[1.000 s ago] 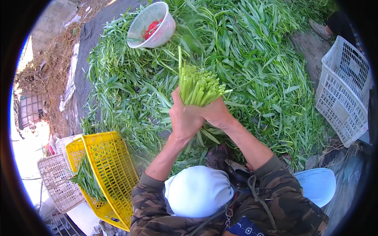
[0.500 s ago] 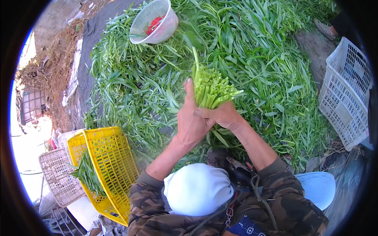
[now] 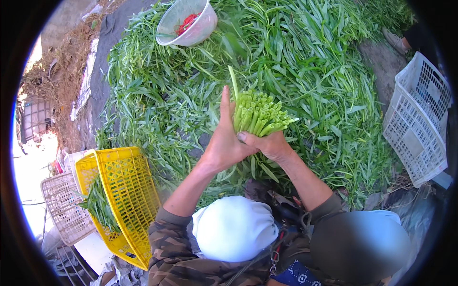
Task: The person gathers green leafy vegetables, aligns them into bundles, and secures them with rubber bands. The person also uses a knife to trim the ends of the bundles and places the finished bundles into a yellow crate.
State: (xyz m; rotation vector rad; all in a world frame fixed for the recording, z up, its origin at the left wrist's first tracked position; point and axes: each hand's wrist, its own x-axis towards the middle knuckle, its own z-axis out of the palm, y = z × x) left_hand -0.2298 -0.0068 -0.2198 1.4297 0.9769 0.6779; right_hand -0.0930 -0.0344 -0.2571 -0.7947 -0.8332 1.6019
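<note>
A thick bundle of green hollow-stemmed leafy greens (image 3: 260,114), which look like water spinach, stands upright between my hands with its cut ends facing up. My left hand (image 3: 223,143) presses against its left side, one digit stretched straight up and the other fingers hidden behind the stems. Gripping low on the right is my right hand (image 3: 273,144), its thumb across the front of the stalks. One longer stem pokes up above the bundle at the left. Leaves hang out below my hands.
Loose greens (image 3: 315,71) cover the ground around me. A whitish bowl (image 3: 202,31) holding red ties (image 3: 187,24) rests on them at the far side. At left stands a tilted yellow crate (image 3: 129,190) with greens inside; a white crate (image 3: 415,128) is at right.
My left hand's raised digit now reaches higher, and that hand has spread away from the stems. The bundle has sunk slightly toward me, while my right hand keeps its grip.
</note>
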